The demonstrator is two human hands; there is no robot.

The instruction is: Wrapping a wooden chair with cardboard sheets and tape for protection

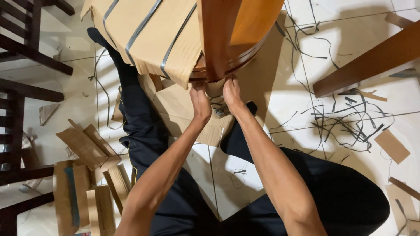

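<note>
A reddish-brown wooden furniture piece [227,39] stands upturned in front of me, partly wrapped in cardboard [148,35] bound with dark plastic straps. Both my hands reach under its rim. My left hand [200,104] and my right hand [231,94] sit side by side, fingers closed on a small piece of cardboard wrapping [214,89] at the base of the wooden leg. The fingertips are hidden under the rim. My legs in dark trousers lie spread on the floor around a flat cardboard sheet [183,113].
Cut dark plastic straps [350,122] lie tangled on the white tiled floor at the right. Cardboard scraps [87,175] are piled at the lower left. Dark wooden chair frames [22,87] stand along the left edge. Another wooden leg [367,65] slants in at the right.
</note>
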